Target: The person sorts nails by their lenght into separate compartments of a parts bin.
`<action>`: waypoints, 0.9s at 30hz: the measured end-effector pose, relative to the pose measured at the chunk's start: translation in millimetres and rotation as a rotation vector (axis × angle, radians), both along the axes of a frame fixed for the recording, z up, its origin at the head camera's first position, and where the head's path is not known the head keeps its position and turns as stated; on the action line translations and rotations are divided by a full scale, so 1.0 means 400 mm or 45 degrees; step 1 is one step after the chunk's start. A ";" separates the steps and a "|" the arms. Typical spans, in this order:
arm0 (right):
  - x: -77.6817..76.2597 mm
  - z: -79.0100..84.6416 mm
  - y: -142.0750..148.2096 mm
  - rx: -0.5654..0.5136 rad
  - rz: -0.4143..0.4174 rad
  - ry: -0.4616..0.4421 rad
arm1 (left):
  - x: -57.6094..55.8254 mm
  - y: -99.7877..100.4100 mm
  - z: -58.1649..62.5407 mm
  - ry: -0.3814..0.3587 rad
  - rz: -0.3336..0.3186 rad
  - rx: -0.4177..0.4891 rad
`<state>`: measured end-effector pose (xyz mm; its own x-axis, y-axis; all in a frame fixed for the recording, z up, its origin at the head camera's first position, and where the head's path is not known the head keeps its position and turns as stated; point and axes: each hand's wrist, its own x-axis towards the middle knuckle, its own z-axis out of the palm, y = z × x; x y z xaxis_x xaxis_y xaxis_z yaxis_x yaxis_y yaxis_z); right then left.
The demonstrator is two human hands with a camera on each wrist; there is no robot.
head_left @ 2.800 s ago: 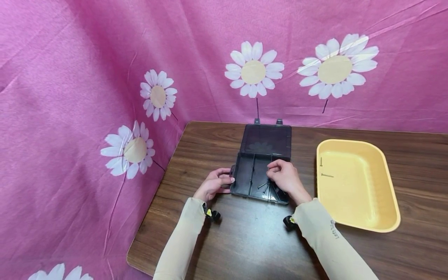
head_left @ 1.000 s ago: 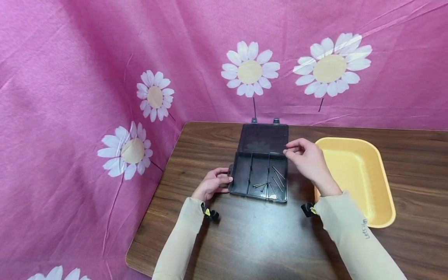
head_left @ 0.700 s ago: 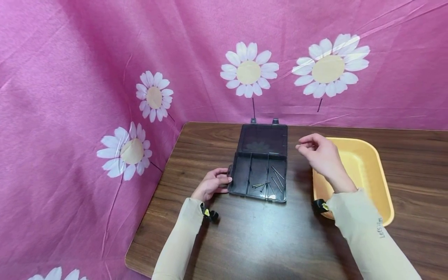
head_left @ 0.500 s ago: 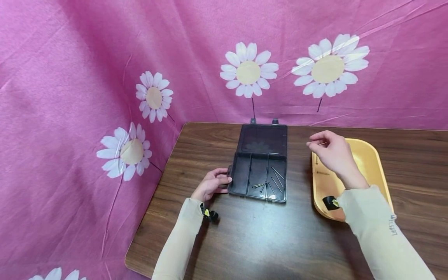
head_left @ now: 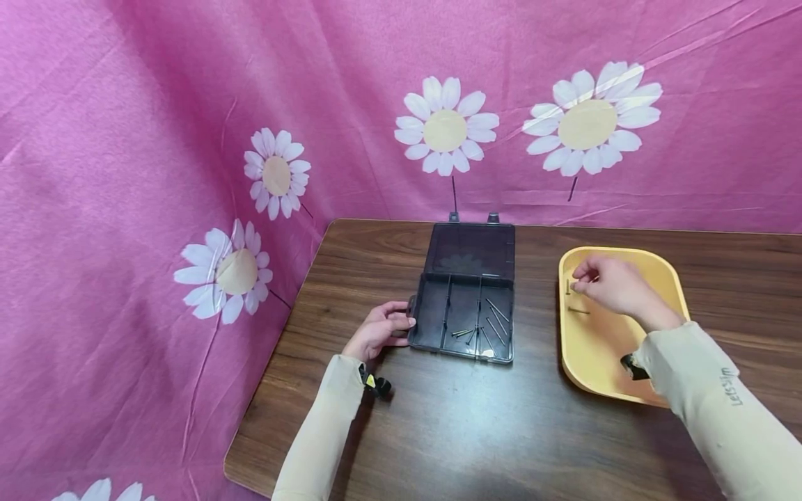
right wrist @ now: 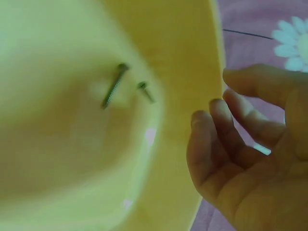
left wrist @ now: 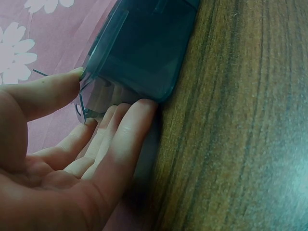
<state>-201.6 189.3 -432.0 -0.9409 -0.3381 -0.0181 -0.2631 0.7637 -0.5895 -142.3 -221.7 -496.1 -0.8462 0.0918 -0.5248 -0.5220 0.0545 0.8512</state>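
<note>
My left hand holds the left side of a dark plastic compartment box, its thumb at the upper edge and its fingers curled by the lower side. The box's lid lies folded back. Several screws lie in its middle and right compartments. Over the left part of a yellow bin hovers my right hand, fingers loosely bent, with nothing seen between them in the right wrist view. A longer screw and a shorter screw lie on the bin's bottom, apart from the fingertips.
Both stand on a brown wood-grain table, the bin right of the box with bare tabletop between them. A pink cloth with white daisies hangs behind the table and on its left.
My right hand has gone from inside the box, up and rightward, to over the bin, lowering in the last half second. Screws show in the right compartment it was covering. My left hand stays put.
</note>
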 end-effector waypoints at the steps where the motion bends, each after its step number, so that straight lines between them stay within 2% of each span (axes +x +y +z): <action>1: -0.004 -0.008 0.002 0.021 0.036 -0.006 | 0.000 -0.001 0.000 -0.001 -0.001 0.001; 4: -0.011 -0.032 0.006 0.072 0.126 -0.044 | 0.002 -0.002 -0.001 0.005 -0.006 0.004; 10: -0.009 -0.071 0.007 0.146 0.229 -0.068 | 0.002 -0.001 0.000 0.010 -0.009 -0.009; 19: -0.007 -0.100 0.002 0.175 0.275 -0.057 | 0.002 0.000 0.007 -0.003 -0.006 -0.008; 27: -0.006 -0.116 -0.004 0.184 0.266 -0.020 | 0.002 0.000 0.006 0.003 -0.005 0.003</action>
<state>-203.9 187.7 -478.6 -0.8500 -0.5182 -0.0942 -0.4161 0.7704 -0.4832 -141.3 -221.6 -493.8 -0.8469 0.0965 -0.5228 -0.5200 0.0548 0.8524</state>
